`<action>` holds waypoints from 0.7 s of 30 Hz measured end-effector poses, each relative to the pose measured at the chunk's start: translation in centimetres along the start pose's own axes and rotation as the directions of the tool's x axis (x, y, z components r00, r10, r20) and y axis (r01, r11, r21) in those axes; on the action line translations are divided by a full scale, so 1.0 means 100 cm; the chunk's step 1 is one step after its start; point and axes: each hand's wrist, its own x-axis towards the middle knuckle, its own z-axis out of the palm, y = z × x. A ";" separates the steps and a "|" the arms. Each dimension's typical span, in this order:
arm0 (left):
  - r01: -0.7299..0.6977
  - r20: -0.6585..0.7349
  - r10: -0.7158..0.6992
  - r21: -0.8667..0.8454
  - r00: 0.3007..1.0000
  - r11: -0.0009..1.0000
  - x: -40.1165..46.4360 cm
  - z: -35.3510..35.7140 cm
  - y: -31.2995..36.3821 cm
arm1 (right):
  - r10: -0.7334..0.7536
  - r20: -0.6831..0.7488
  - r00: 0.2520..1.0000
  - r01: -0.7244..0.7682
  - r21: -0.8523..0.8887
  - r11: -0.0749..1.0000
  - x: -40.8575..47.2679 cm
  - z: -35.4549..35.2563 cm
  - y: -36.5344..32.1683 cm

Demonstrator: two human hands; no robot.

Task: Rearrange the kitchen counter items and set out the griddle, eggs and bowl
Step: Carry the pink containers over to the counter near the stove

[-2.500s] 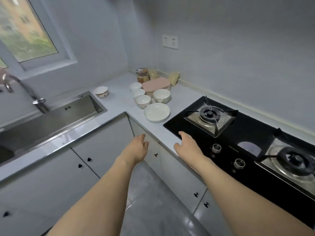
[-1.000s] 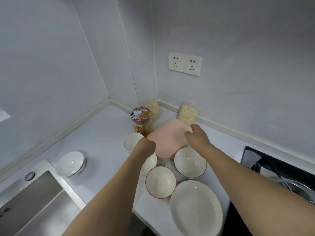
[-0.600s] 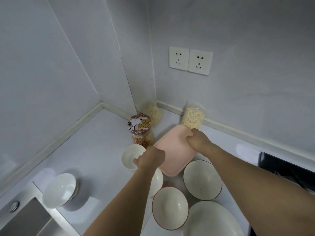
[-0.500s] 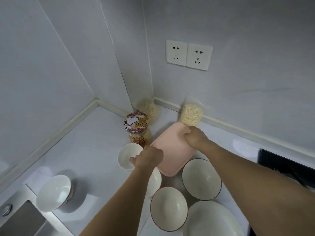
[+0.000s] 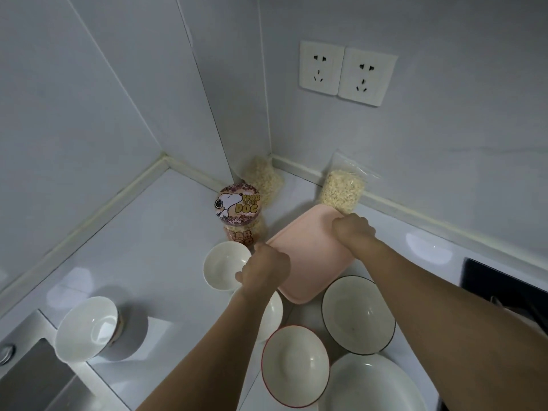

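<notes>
A flat pink rectangular container [image 5: 308, 256] lies in the counter corner among the bowls. My left hand [image 5: 264, 272] grips its near-left edge and my right hand [image 5: 353, 229] grips its far-right edge. White bowls surround it: a small one [image 5: 222, 265] to the left, one partly under my left wrist [image 5: 274, 315], a red-rimmed one [image 5: 295, 364], a dark-rimmed one [image 5: 357, 314], and a large white plate [image 5: 370, 384] at the front. No griddle or eggs are in view.
A Snoopy-lidded jar [image 5: 238, 209] stands just behind the container. Two clear bags of pale grains [image 5: 341, 191] [image 5: 262, 179] lean on the wall. A lone bowl [image 5: 86, 327] sits by the sink [image 5: 32, 381]. The hob edge [image 5: 504, 292] is at right, wall sockets [image 5: 347, 74] above.
I stepped in from the hob to the corner and both hands closed on the pink container's edges. Over the last half second the hands barely moved.
</notes>
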 end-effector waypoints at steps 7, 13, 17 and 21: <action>-0.093 -0.092 0.070 -0.276 0.993 0.957 -0.009 -0.002 0.012 | 0.024 -0.089 0.996 -0.023 0.021 1.000 -0.006 -0.022 0.008; -0.053 -0.135 -0.020 -0.513 0.991 0.857 -0.029 -0.019 0.038 | 0.020 -0.237 0.971 0.003 0.097 0.995 -0.037 -0.060 0.012; -0.193 -0.183 0.112 -0.520 0.977 0.832 -0.047 -0.033 0.061 | 0.129 -0.307 0.943 -0.030 0.306 0.951 -0.058 -0.087 0.028; -0.308 -0.189 0.244 -0.525 0.951 0.793 -0.069 -0.035 0.088 | 0.208 -0.373 0.904 -0.027 0.436 0.899 -0.078 -0.114 0.048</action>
